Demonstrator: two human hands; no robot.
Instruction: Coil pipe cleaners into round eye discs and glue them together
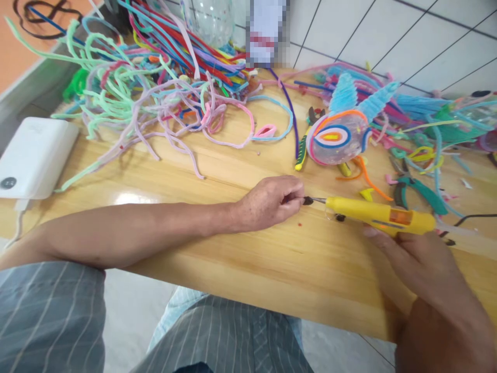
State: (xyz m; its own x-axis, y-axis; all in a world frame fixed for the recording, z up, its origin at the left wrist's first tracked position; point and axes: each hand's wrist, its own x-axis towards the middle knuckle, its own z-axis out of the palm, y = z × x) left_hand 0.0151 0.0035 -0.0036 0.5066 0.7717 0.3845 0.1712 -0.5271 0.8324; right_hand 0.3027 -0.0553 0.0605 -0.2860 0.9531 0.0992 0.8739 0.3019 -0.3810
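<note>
- Here's the left grip (269, 203) over the middle of the desk (233, 269), fingers curled in, pinching a small dark piece (308, 200) right at the fingertips!
- Over to the right grip (423, 264): it's wrapped around the yellow glue gun (361, 211), thumb along the underside, the gun pointing straight across at the left grip.
- And look at that metal nozzle (319, 200), its tip right up against the dark piece (whether any glue is on it, one cannot tell from here).
- Just below the front of the gun, a dark bit (340, 217) sits near the desk's surface.
- Beyond the gun, a clear rounded figure (337, 147) shows off fuzzy blue ears (344, 93) and a ringed eye, with a green-and-yellow handle (301, 153) just to its left.
- Further right, teal-handled pliers (425, 192) lie among coloured scraps.
- Out to the far left, a tangle of pale green and lilac pipe cleaners (116, 98) sprawls behind a white power bank (37, 155), cable plugged in.
</note>
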